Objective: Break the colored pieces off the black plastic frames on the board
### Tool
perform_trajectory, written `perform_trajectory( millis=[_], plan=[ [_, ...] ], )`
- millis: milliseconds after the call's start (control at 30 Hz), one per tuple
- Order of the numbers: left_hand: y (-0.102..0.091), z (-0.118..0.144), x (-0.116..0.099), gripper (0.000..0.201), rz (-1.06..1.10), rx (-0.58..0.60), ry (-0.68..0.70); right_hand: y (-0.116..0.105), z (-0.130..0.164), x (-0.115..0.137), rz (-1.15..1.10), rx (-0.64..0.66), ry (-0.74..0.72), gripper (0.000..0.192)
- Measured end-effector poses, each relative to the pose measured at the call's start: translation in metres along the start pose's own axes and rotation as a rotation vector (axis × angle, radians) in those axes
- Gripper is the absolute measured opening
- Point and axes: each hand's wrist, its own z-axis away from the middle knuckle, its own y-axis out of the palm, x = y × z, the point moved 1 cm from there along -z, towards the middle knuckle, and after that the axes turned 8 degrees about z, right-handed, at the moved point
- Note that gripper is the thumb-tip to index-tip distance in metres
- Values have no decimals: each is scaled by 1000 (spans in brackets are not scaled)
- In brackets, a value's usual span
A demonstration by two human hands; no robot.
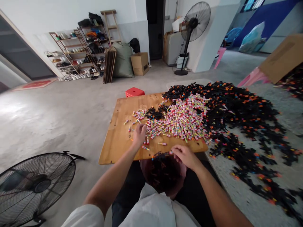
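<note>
My right hand (183, 156) is closed on one end of a black toy gun (161, 155), held over the table's front edge; a small pinkish piece shows at its fingertips. My left hand (139, 135) hovers over the wooden table with its fingers drawn together, and whatever is between them is hidden. Beside it lie loose small tubes with pink and yellow wrappers (162, 143). A large heap of the same tubes (187, 118) covers the table's right half. Below the right hand, between my legs, a dark red bucket (181, 178) holds dark pieces I cannot make out.
Black toy guns with orange tips (236, 107) are piled to the right of the wooden table (113, 138). A floor fan (40, 183) stands at my left. Behind the table are a red stool (134, 92), a carton (140, 64), shoe racks (73, 50) and a standing fan (193, 23).
</note>
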Motion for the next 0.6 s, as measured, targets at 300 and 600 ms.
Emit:
perform_trajectory(
  millis=[300, 600],
  plan=[
    [62, -100, -4, 22, -659, 434, 308, 24, -58, 37, 932, -152, -177, 17],
    [98, -135, 4, 33, -766, 546, 308, 40, -66, 21, 1103, -30, -306, 21]
  ],
)
